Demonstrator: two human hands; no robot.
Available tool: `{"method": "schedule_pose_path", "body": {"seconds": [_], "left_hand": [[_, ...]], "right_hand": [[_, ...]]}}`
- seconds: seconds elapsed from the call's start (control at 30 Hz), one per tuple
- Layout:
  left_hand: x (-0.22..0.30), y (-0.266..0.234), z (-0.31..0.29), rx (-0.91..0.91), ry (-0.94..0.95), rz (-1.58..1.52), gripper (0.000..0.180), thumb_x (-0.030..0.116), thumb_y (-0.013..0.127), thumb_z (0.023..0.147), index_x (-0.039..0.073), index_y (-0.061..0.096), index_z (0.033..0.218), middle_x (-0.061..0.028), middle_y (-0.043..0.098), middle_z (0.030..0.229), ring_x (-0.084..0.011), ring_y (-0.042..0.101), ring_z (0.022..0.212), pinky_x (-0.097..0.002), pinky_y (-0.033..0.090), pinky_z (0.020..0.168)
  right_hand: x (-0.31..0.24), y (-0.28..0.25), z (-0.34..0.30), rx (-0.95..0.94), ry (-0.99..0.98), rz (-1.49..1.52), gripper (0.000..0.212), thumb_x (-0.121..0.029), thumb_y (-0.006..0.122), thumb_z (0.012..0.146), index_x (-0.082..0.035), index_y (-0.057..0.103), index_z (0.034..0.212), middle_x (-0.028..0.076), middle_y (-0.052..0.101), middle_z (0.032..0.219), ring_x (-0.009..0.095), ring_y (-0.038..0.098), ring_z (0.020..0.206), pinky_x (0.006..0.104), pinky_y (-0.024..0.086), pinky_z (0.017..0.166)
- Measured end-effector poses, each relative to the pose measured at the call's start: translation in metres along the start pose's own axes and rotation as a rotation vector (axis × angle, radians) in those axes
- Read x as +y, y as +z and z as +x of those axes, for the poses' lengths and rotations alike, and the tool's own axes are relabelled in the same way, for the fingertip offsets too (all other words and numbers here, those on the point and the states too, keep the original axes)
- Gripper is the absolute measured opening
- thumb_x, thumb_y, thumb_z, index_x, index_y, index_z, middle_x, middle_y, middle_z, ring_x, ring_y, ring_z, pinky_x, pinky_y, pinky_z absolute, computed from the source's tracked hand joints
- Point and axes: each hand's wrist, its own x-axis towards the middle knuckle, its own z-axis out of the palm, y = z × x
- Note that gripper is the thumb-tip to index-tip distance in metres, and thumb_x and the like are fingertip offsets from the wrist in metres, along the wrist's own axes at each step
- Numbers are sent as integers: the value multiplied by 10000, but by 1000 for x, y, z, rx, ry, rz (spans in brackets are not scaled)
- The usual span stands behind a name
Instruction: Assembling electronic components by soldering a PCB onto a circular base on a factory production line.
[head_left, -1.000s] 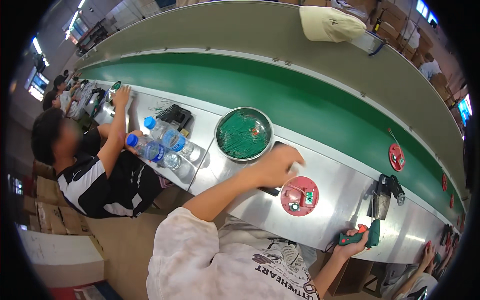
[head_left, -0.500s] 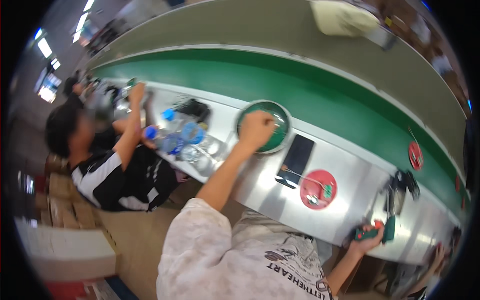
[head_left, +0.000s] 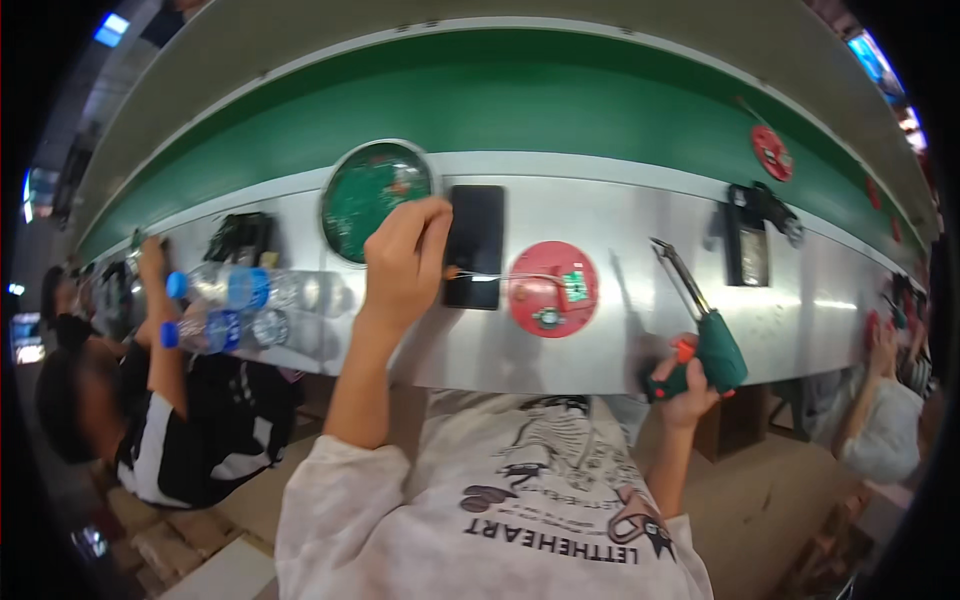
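Note:
My left hand [head_left: 403, 258] is closed, its thumb and fingertips pinched together over the left edge of a black phone [head_left: 477, 235]. Whatever sits in that pinch is too small to make out. Left of the hand is a round metal-rimmed dish [head_left: 372, 205], green inside with small bits in it. A red disc [head_left: 535, 295] lies right of the phone, bearing a small green circuit board [head_left: 574, 286]; thin wires run from it across the phone. My right hand [head_left: 690, 393] grips the handle of a green soldering gun [head_left: 722, 350], its metal tip pointing up and left.
Plastic bottles with blue caps [head_left: 225, 290] lie on the metal bench [head_left: 440, 350] at left. A black device [head_left: 745, 240] stands at right. Another red disc [head_left: 771, 153] is on the green belt [head_left: 560, 100]. A co-worker [head_left: 190, 420] sits left; another person [head_left: 880, 420] is at right.
My view has turned and levelled. My left hand has left the inside of the dish and moved right, to the phone. The soldering gun stays in my right hand, its tip now in plain sight.

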Motion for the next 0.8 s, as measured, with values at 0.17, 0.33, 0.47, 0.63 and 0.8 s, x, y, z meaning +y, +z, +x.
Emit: {"method": "schedule_pose_path", "body": {"seconds": [0.17,0.33,0.47,0.63,0.8], "left_hand": [[-55,-25,11,116,-158,156,130,61,674,945,-22,742,1019,-197,745,911,-311,732,772,-376,560,689],[-70,-41,10,29,-213,304,142,92,710,925,2,773,1016,-165,765,916,-257,744,815,-335,559,747],[-81,-34,17,-60,-38,489,110,109,744,867,33,782,938,-137,744,947,-341,682,932,-433,535,846],[-92,-6,32,-128,-105,505,76,94,733,844,39,782,863,-126,718,988,-347,624,974,-453,509,882],[-103,7,35,-245,-195,594,107,111,721,851,18,771,835,-153,713,988,-370,631,948,-485,519,852]], "right_hand": [[6,-2,-3,7,33,35,401,-206,545,998,72,513,1285,203,624,1101,135,581,561,265,475,495],[5,0,5,89,28,89,367,-221,518,992,88,573,1180,217,641,1011,155,560,501,275,462,487],[3,10,4,104,39,70,362,-228,528,989,83,576,1168,216,644,995,153,558,500,285,462,472],[6,6,4,77,46,83,354,-229,522,1005,74,563,1184,204,631,1022,151,555,512,288,458,470],[9,2,4,30,40,112,348,-234,519,1021,63,554,1199,197,623,1062,152,550,522,289,453,473]]}}
